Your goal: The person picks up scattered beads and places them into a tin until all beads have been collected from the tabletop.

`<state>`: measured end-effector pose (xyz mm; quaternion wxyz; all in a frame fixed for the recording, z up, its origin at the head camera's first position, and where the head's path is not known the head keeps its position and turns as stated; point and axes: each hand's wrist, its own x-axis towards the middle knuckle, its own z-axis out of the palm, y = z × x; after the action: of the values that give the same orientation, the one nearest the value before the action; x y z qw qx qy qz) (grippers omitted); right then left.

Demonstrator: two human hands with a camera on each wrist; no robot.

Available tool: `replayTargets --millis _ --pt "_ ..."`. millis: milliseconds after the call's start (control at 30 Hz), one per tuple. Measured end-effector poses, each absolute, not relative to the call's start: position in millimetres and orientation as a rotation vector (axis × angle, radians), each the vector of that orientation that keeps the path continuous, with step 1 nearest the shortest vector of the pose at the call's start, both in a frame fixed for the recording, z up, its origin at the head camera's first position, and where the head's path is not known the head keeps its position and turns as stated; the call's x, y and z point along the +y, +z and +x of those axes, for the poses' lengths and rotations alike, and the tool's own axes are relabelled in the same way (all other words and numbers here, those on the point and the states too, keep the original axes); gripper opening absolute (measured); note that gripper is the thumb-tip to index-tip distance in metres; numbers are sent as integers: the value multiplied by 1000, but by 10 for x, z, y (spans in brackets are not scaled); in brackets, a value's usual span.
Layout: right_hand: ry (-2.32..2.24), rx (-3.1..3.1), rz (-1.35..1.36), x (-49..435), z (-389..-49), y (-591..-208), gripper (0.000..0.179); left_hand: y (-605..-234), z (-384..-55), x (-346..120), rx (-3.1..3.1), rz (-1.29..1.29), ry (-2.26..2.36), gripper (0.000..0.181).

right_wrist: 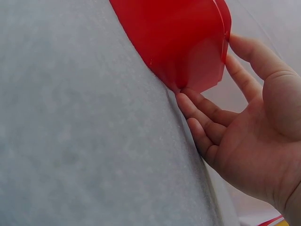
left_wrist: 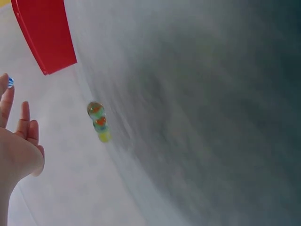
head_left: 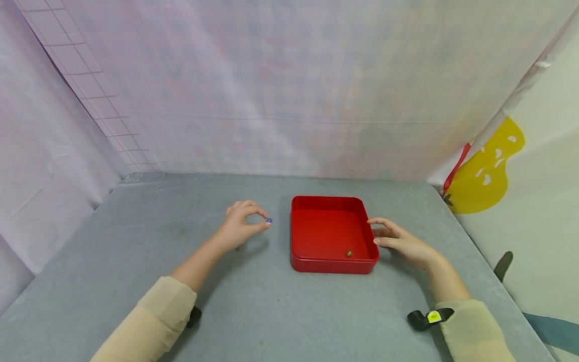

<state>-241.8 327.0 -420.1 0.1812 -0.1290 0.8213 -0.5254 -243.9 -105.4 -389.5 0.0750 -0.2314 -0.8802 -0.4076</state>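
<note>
A small blue-and-white marble (head_left: 269,220) is pinched between the thumb and index finger of my left hand (head_left: 239,223), above the table to the left of a red square tray (head_left: 334,266). In the left wrist view the same marble (left_wrist: 11,83) shows at the fingertips. My right hand (head_left: 402,244) touches the tray's right wall from outside, fingers extended and spread; the right wrist view shows these fingers (right_wrist: 202,106) against the red wall. One greenish marble (head_left: 349,254) lies inside the tray near its front edge.
Three marbles (left_wrist: 100,123), green-orange and yellow, line up on the table in the left wrist view; the head view shows a bit of marble (head_left: 238,248) beneath the left wrist. The grey tabletop (head_left: 280,311) meets pale curtains (head_left: 280,100) behind and at both sides.
</note>
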Motion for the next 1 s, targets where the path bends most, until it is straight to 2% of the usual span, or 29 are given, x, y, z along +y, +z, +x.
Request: replayTargets --millis 600,1000 --pt "-1484 2315 -385 3278 -2422 -4205 55 -3858 -2466 -720 -2613 -744 -1298 15" --pt "-1479 2314 -389 3281 -2426 -4200 55 -3850 -2474 -492 -2602 -738 -1361 7"
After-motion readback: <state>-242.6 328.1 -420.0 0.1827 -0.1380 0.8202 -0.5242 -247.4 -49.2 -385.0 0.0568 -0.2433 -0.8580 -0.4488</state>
